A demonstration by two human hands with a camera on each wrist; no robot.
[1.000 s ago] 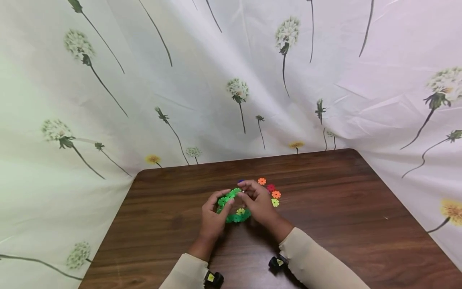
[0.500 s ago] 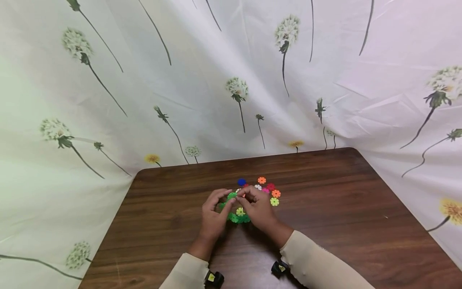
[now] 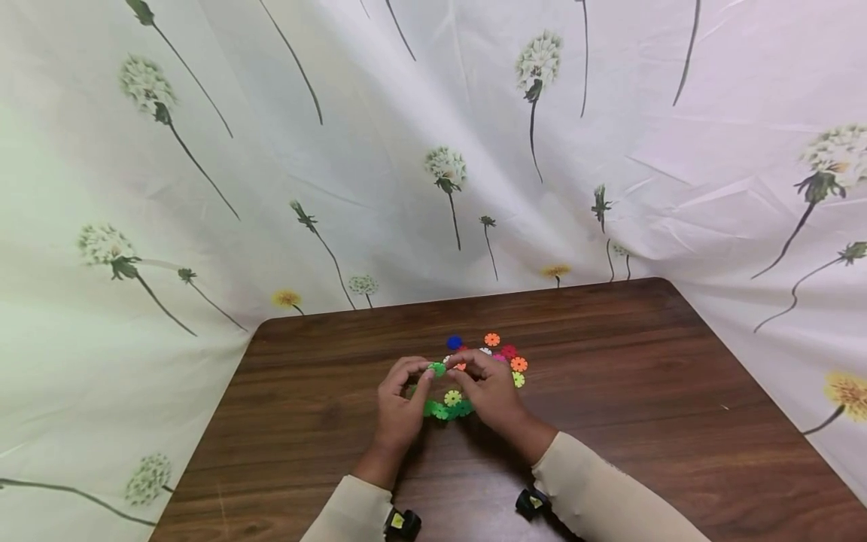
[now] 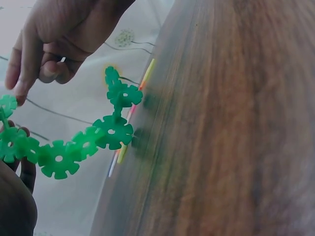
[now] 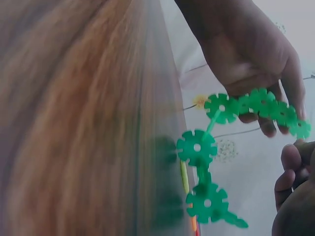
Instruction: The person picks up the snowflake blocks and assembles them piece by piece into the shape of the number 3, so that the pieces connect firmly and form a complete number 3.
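Observation:
Several green flower-shaped discs are joined in a curved chain (image 4: 59,158). My left hand (image 3: 400,403) holds its upper end, with thumb and index finger at a bright green disc (image 3: 438,369). From the right, my right hand (image 3: 493,391) meets that same disc, fingertips pinching at its edge. The right wrist view shows the end disc (image 5: 300,129) right at the right fingertips, the other fingers curled below. The rest of the chain hangs between the hands, low over the table. A loose yellow-green disc (image 3: 452,397) shows between the hands.
Beyond the hands, loose discs lie on the wooden table (image 3: 609,421): a blue disc (image 3: 454,342), an orange disc (image 3: 492,339), a red disc (image 3: 509,351) and several others. A flower-print cloth (image 3: 379,188) hangs behind the table.
My right hand came down and left to the green disc, its fingertips closing in at the edge. The chain's upper part has dipped, uncovering the blue and white discs behind.

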